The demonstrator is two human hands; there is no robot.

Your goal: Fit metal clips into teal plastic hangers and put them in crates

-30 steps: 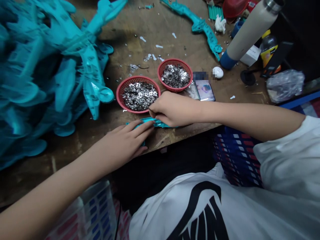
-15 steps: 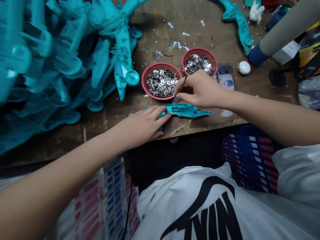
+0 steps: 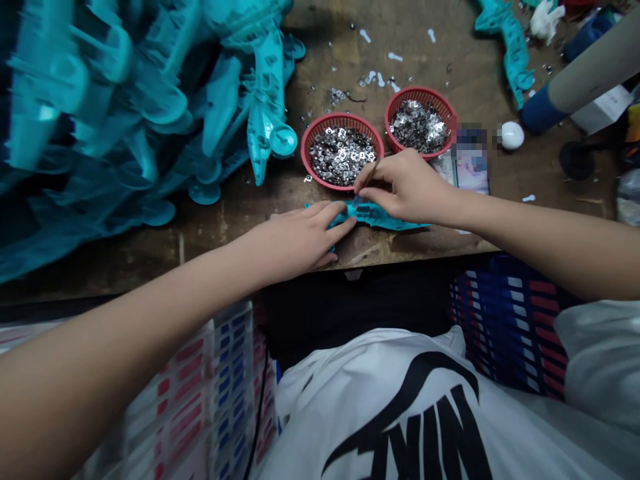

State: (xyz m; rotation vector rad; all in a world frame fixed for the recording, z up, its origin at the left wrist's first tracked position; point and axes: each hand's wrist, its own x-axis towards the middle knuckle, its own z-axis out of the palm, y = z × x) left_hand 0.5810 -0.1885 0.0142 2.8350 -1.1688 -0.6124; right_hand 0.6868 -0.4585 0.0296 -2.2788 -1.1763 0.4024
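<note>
A turquoise moulded plastic part (image 3: 395, 219) lies lengthwise near the table's front edge. My left hand (image 3: 305, 237) holds its left end against the table, fingers over the top and partly hiding it. Above the part's middle, my right hand (image 3: 407, 187) is closed in a pinch on a small, thin tool with a clear bluish end (image 3: 357, 200); its exact kind is hard to make out. That end points down at the part. Just beyond the hands stand two red plastic baskets, the left basket (image 3: 306, 167) and the right basket (image 3: 453, 113), both filled with small shiny metal pieces.
A large heap of turquoise parts (image 3: 150, 100) covers the table's left side. Another turquoise part (image 3: 515, 53) lies at the back right, near a grey-and-blue tube (image 3: 575, 80). A phone (image 3: 471, 170) and a white round object (image 3: 513, 136) sit right of the baskets.
The view has shifted, so the table's things appear farther right and slightly higher. My right hand's pinch has come down closer to the part, while my left hand keeps its hold.
</note>
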